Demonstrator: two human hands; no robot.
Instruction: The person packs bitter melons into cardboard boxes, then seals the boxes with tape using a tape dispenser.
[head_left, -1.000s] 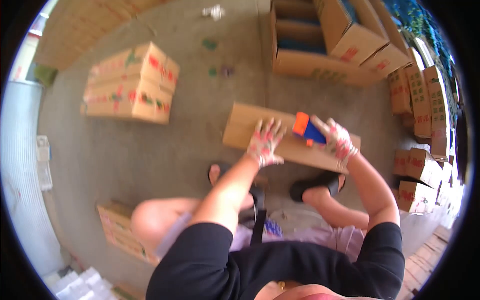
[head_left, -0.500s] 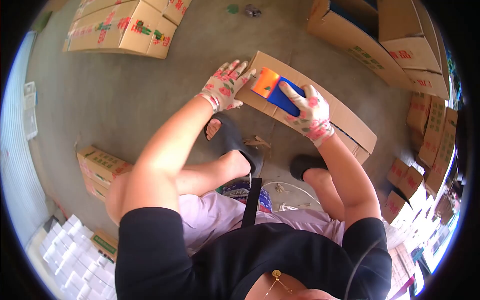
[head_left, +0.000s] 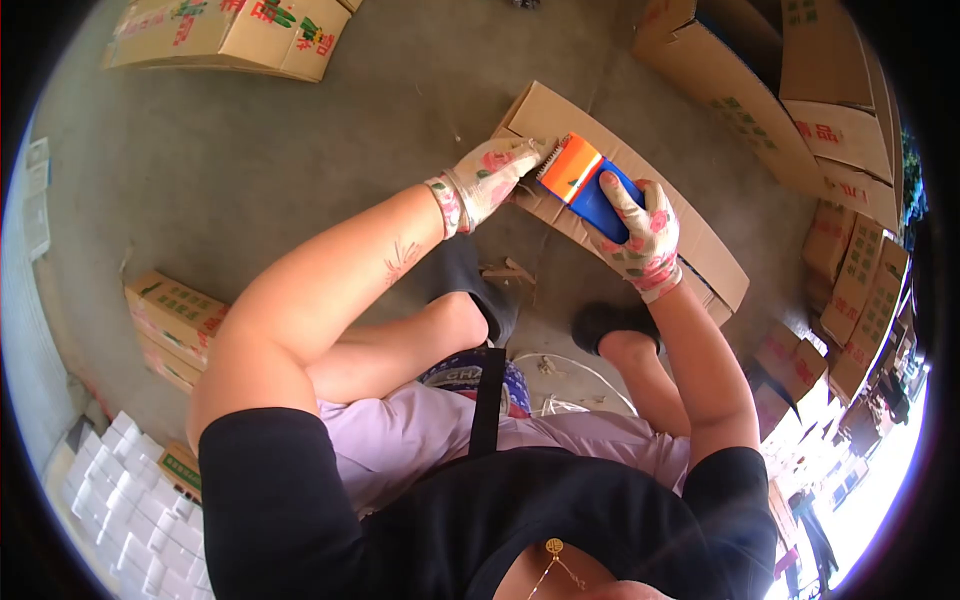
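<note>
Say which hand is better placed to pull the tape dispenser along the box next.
Probably right: the right hand grips the blue-and-orange plastic tape dispenser on the flat brown cardboard box; the left hand only presses the box's end beside it.

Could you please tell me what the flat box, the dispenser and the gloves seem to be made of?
Box: brown matte cardboard, with folded flaps. Dispenser: probably hard plastic, smooth bright blue and orange. Gloves: apparently thin knit fabric, floral print, snug on the fingers.
</note>
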